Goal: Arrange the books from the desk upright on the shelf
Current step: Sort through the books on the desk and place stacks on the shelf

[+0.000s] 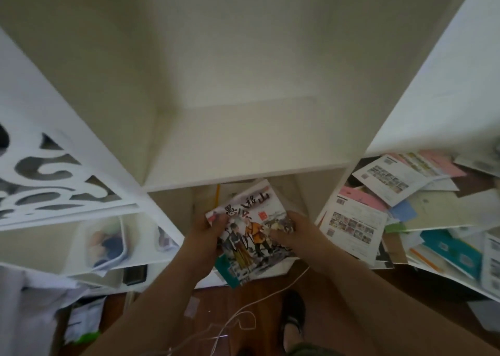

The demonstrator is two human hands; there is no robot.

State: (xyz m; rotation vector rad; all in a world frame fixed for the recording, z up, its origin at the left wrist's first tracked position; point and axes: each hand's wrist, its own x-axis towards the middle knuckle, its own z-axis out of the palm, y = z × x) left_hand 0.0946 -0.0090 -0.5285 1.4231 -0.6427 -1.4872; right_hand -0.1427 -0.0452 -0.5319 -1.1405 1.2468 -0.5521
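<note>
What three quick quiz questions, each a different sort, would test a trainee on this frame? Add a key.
1. True or false: the picture book already stands upright on the shelf board.
2. Multiple choice: what holds the picture book? A) left hand only B) right hand only C) both hands
3. Fill in: the loose papers lie to the person's ____.

Key: 1 false, it is held below the shelf board; 2 C, each hand has a grip on one side; 3 right.
</note>
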